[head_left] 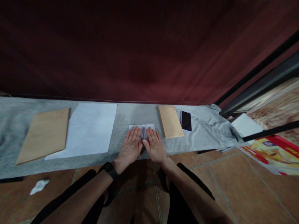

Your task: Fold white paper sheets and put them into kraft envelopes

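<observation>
A small piece of white paper (144, 126) lies on the grey cloth in front of me, mostly covered by my hands. My left hand (131, 144) rests flat on its left part, fingers stretched out and pointing away from me. On the right part, my right hand (154, 146) is likewise laid flat, its thumb angled toward the left hand. A narrow shaded strip of the paper shows between the two hands. How the paper is folded underneath, if at all, is hidden.
Left of my hands, a large white sheet (91, 129) lies partly under a brown envelope (46, 132). On the right are a tan, flat block-like item (171, 122) and a phone (186, 121). A dark red curtain (140, 56) hangs behind the grey cloth (203, 133). A red-yellow box (273, 152) lies far right.
</observation>
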Demonstrator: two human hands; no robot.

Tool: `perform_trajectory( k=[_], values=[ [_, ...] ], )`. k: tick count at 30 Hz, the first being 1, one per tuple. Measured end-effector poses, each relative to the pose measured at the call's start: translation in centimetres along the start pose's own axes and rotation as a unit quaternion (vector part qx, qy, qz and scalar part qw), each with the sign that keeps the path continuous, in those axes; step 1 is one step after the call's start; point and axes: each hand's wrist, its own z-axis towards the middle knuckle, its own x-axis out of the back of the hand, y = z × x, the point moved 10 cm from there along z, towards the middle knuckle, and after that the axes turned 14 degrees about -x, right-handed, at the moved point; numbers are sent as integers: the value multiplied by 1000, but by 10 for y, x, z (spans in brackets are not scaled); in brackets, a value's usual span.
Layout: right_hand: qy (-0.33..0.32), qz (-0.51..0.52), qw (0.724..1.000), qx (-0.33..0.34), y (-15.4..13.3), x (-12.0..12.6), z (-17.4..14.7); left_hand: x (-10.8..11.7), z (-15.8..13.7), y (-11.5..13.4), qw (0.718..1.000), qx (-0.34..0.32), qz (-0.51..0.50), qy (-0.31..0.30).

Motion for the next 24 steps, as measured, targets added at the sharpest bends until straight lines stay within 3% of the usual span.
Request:
perform_trajectory(
  k=[3,6,16,24],
  values=[
    [-22,9,999,44,-11,-3,-17,-5,-4,23,998,-52,-17,-23],
    [-18,-1,999,46,-5,-3,-23,-6,-9,25,998,-55,-25,-31],
    [3,-58,998,33,28,4,-20,5,-20,-3,1000,7,-9,-27],
    [5,-76,997,26,31,5,-15,6,-15,-21,996,23,-2,-87]
  ],
)
